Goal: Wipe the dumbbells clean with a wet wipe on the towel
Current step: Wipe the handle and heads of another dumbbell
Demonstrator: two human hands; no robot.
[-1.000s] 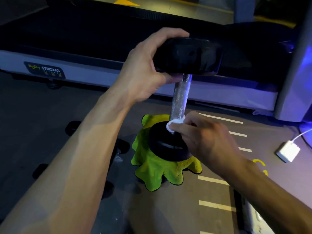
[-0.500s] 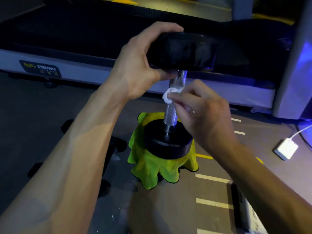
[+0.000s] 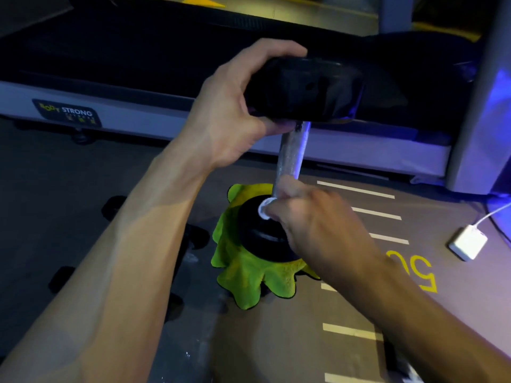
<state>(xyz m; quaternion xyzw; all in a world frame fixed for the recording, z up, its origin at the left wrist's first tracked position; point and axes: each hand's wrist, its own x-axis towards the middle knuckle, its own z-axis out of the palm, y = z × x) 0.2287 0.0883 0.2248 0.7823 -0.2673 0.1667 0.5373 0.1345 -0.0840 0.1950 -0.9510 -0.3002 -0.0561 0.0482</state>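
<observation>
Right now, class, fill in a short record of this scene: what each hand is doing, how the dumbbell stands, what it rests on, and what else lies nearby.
left hand: grips the upper black head of the black dumbbell with a silver metal handle
right hand: pinches the small white wet wipe at the handle's lower end
dumbbell: upright
support: crumpled lime-green towel on the floor
nearby: white power adapter with cable, on the floor to the right
</observation>
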